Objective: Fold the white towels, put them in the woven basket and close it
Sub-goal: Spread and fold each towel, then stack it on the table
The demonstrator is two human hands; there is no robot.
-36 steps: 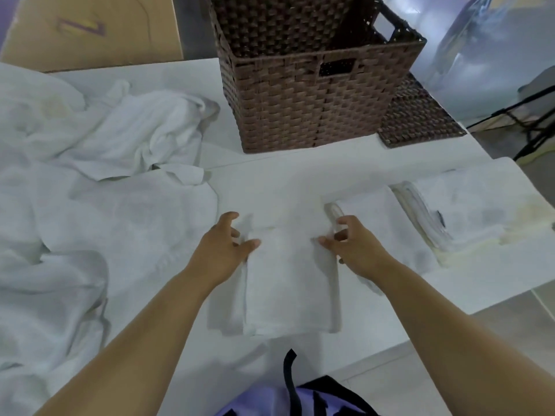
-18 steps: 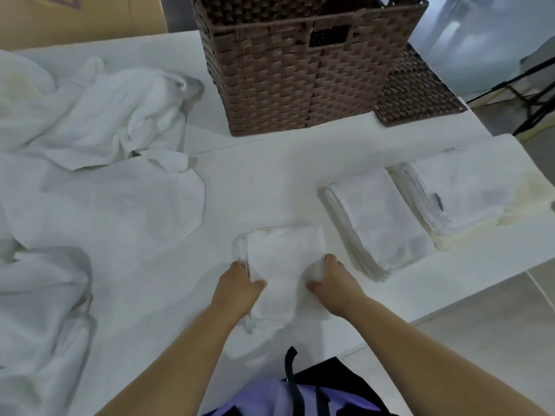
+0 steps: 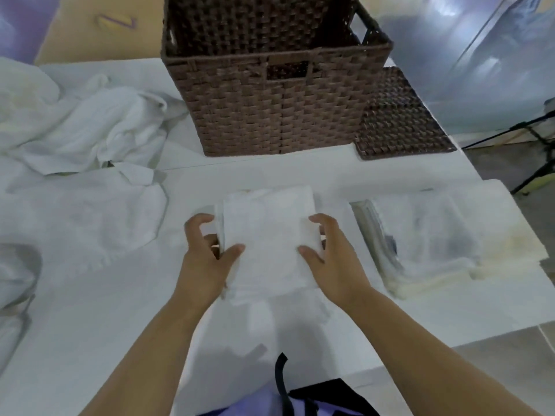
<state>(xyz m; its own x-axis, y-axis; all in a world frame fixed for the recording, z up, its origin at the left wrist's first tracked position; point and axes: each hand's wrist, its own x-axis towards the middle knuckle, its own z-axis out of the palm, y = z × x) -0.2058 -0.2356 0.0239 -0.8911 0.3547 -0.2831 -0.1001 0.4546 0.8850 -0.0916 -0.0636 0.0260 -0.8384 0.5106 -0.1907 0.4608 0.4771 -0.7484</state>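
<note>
Just in front of the brown woven basket (image 3: 276, 115), on my side of it, I hold a folded white towel (image 3: 270, 235) between both hands. Judging by the shadow beneath, it is raised a little off the white tabletop (image 3: 105, 325). My left hand (image 3: 207, 265) clasps its left edge, thumb on top and fingers (image 3: 198, 220) curled round the layered side; my right hand (image 3: 336, 265) does the same on the right edge.

The square looks like soft, light cloth that would sag and fall open if taken by one corner. I judge this the safest hold: both sides pinched through all the layers, near the middle of each edge, kept level. It is neither fragile nor slippery, only floppy.

To the right of the basket, close against its base, lies the flat brown woven lid (image 3: 399, 121). Nearer me from that lid sit stacked folded white towels (image 3: 426, 232). Left of the basket lie crumpled unfolded white towels (image 3: 90, 127). The basket stands open, and its floor is out of my view.
</note>
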